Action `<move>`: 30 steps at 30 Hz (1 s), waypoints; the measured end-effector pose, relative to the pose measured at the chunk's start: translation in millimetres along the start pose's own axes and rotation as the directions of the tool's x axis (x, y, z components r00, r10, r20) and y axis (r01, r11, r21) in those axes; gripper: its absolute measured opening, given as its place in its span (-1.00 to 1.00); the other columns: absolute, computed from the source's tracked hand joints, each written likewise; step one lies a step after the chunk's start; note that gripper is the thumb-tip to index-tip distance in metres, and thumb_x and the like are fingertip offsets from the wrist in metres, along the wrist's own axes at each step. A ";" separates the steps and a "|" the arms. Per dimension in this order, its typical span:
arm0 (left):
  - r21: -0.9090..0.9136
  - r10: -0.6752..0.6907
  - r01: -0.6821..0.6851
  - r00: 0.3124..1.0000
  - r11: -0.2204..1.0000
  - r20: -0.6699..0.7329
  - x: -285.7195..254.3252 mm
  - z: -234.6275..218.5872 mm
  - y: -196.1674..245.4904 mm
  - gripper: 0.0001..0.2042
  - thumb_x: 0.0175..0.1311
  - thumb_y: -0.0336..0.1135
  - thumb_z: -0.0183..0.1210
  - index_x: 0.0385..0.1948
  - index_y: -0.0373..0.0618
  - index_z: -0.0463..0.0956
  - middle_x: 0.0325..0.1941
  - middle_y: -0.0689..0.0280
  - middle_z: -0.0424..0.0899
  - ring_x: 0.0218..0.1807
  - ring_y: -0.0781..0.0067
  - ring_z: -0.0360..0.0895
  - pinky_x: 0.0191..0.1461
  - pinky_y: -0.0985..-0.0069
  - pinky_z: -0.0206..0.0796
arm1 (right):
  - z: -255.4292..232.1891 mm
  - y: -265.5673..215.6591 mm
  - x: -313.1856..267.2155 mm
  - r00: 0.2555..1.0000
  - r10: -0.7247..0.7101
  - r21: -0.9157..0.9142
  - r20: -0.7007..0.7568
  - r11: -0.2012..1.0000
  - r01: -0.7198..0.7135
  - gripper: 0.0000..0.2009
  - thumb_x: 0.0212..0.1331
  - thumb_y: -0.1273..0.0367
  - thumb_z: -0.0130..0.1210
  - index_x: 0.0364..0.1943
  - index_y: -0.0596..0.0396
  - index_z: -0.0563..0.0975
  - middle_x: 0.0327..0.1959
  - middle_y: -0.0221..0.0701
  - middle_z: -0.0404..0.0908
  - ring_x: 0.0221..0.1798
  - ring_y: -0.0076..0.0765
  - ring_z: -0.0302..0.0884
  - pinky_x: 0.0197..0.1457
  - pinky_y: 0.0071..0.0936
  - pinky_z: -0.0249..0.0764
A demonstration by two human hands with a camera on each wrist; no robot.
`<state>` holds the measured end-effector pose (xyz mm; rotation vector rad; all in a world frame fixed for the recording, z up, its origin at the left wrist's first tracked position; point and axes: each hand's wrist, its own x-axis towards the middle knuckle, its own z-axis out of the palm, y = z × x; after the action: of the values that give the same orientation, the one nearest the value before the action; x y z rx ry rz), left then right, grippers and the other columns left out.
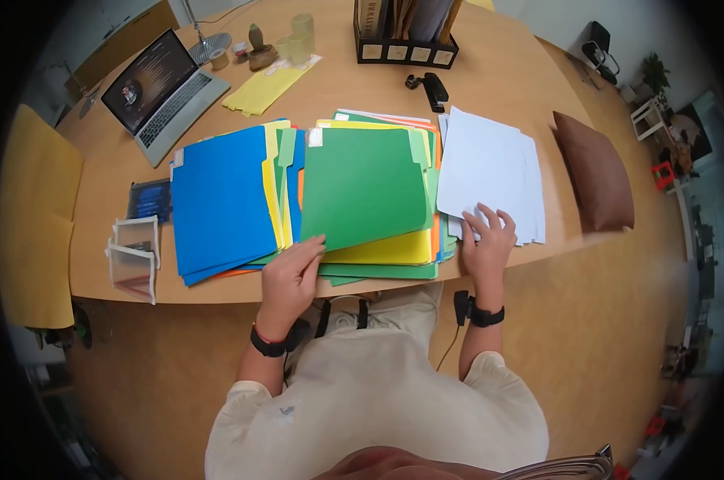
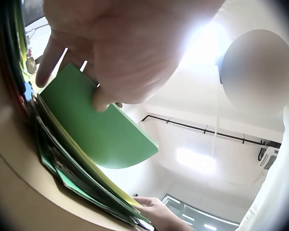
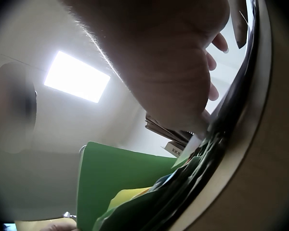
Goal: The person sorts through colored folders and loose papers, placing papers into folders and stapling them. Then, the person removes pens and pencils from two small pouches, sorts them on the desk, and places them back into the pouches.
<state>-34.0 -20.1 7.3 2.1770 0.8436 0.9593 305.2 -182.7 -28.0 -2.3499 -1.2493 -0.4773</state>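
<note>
My left hand (image 1: 288,277) pinches the near left corner of a green folder (image 1: 365,186), thumb on one face and fingers on the other. In the left wrist view this green folder (image 2: 82,115) stands tilted up from the pile beneath it. Yellow, orange and green folders (image 1: 378,254) lie under it. My right hand (image 1: 490,242) rests at the near edge of a stack of white paper (image 1: 487,168), its fingers spread over the sheets. Left of the green folder lies a pile topped by a blue folder (image 1: 220,196).
A laptop (image 1: 166,96) stands open at the back left, with yellow sheets (image 1: 270,86) beside it. Clear zip pouches (image 1: 133,258) lie at the left. Farther back are a black stapler (image 1: 436,92) and a file box (image 1: 406,53). A brown cushion (image 1: 592,172) sits right of the paper.
</note>
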 end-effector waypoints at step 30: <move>-0.299 -0.259 0.201 0.951 0.933 -0.169 -29.9 10.4 -10.9 -0.86 0.41 -0.60 0.27 -0.06 -0.37 0.68 -0.06 0.07 0.82 -0.11 0.40 0.77 -0.03 0.50 0.59 | -16.0 -45.8 -8.3 0.728 0.172 0.622 0.663 0.415 -0.664 -0.86 0.41 0.43 0.26 -0.22 0.28 0.64 -0.54 -0.67 0.50 -0.46 -0.79 0.30 -0.43 -0.60 0.24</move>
<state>-45.1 -38.4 -18.4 1.7175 0.9731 1.1218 260.8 -173.9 -8.8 -1.7831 -0.6694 0.8525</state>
